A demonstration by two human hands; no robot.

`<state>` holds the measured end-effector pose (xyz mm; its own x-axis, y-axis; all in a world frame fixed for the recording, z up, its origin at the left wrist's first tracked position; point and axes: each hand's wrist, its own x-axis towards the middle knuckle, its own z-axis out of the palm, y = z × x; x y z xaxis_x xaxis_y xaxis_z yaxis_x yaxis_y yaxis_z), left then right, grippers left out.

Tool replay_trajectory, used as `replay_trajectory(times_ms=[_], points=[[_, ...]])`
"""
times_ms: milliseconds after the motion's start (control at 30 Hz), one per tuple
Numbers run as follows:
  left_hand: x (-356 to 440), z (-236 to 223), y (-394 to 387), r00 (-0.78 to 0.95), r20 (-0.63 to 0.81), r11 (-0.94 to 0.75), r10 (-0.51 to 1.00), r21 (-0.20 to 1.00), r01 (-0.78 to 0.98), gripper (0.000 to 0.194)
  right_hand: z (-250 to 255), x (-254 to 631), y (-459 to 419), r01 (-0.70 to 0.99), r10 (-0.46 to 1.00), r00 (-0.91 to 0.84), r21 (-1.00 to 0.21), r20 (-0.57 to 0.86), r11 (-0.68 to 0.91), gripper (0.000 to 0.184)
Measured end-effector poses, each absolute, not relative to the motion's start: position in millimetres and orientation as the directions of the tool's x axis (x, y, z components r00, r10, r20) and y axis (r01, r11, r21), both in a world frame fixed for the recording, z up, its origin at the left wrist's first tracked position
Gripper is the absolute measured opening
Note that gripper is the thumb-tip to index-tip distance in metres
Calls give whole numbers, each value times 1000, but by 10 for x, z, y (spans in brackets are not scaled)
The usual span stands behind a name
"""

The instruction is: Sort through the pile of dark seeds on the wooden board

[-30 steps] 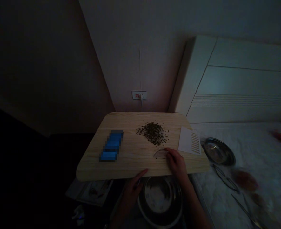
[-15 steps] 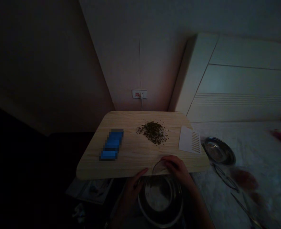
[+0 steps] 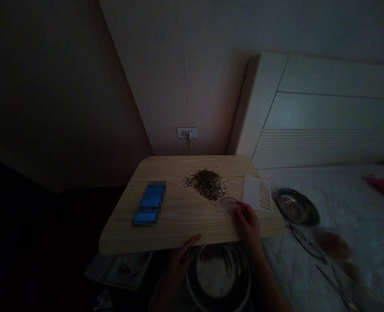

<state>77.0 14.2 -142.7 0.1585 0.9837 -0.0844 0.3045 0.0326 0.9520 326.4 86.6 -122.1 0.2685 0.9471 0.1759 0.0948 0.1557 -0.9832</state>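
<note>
My right hand is closed on the rim of a clear, round, shallow dish or lid, held over the board at the near side of a pile of small dark seeds or grains. My left hand holds nothing visible; its fingers are apart, with one stretched along the near edge of the wooden table. Between my forearms, below that edge, sits a round metal bowl. To the right of the pile lies a white slotted plastic sheet.
A blurred-out blue rectangle lies on the table's left side. On the bed at right are a metal bowl, dark-handled scissors, a blurry reddish item and a long thin metal tool. A socket with a plug is on the wall.
My right hand has moved forward with the clear dish, from above the metal bowl's far rim to beside the pile. My left hand stays near the table edge. The view has shifted slightly.
</note>
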Motion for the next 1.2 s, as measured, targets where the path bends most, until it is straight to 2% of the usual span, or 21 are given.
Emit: replay_trajectory(times_ms=[167, 400, 1200], points=[[755, -1484, 158, 174, -60, 4, 983, 952, 307, 39, -1204, 3227, 919, 207, 913, 355, -969, 201, 133, 32], [759, -1513, 171, 164, -37, -11, 986, 959, 283, 39, -1091, 3138, 1024, 349, 907, 340, -929, 247, 122, 32], [749, -1540, 154, 163, -40, -5, 986, 964, 266, 37, -1085, 3084, 1065, 479, 908, 301, -870, 291, 120, 32]])
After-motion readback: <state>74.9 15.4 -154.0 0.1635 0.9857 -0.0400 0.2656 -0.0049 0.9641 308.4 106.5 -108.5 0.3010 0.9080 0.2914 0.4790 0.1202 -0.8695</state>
